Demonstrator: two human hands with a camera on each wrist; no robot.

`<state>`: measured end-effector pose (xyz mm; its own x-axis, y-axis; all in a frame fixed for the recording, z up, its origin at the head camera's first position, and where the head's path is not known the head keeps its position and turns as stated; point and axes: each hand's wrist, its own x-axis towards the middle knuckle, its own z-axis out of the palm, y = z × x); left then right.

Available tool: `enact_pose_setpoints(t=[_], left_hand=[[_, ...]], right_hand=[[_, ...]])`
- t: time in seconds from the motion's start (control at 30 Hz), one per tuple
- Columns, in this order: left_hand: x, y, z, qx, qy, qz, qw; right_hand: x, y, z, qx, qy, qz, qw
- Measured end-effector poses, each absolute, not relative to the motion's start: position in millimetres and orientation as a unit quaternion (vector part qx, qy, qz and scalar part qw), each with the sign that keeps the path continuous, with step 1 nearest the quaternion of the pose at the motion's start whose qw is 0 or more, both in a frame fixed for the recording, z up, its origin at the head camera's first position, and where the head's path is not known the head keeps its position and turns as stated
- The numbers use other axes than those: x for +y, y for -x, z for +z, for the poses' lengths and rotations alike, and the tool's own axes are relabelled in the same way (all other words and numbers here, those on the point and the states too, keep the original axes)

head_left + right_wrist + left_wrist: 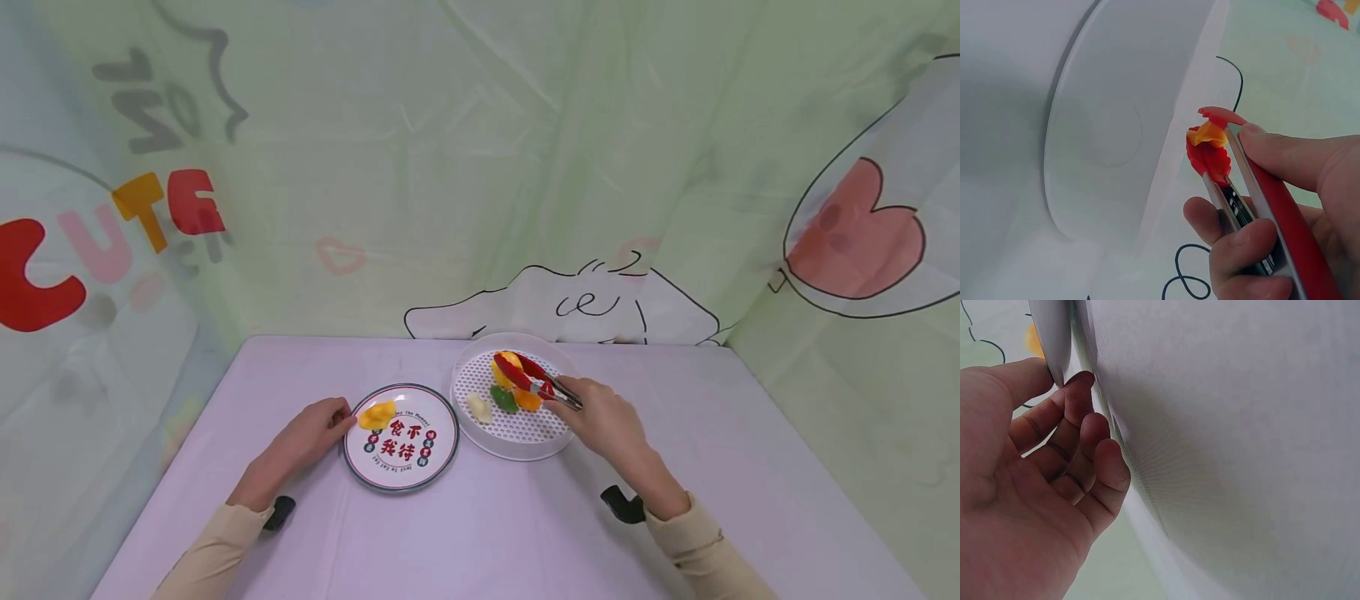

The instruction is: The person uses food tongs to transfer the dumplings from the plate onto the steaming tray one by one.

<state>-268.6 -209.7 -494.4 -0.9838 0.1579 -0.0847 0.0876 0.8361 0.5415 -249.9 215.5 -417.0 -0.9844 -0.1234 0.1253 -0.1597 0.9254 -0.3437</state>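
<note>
At the left rim of a white plate (438, 417) with a dark edge and red lettering, my left hand (311, 433) pinches the edge between thumb and fingertip. A wavy yellow piece (377, 415) lies on that plate. My right hand (600, 421) grips red-tipped metal tongs (1282, 219) over a round white perforated basket (517, 452). Between the tong tips shows a yellow-orange piece (1209, 134). Inside the basket are a green piece (504, 400), an orange piece (528, 401) and a cream piece (480, 408). The basket wall hides its inside in the right wrist view.
Plate and basket stand side by side on a pale cloth-covered table (480, 533), the basket nearer its back edge. Printed curtains (480, 167) rise behind and at both sides. Dark wrist camera mounts (622, 505) sit under the forearms.
</note>
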Motion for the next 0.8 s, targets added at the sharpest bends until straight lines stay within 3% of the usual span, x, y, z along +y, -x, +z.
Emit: enact_pose_setpoints(t=[0.8], left_hand=[[-207, 264, -489, 0.955, -0.068, 0.282, 0.060]], right_hand=[[231, 264, -425, -0.990, -0.024, 0.137, 0.027]])
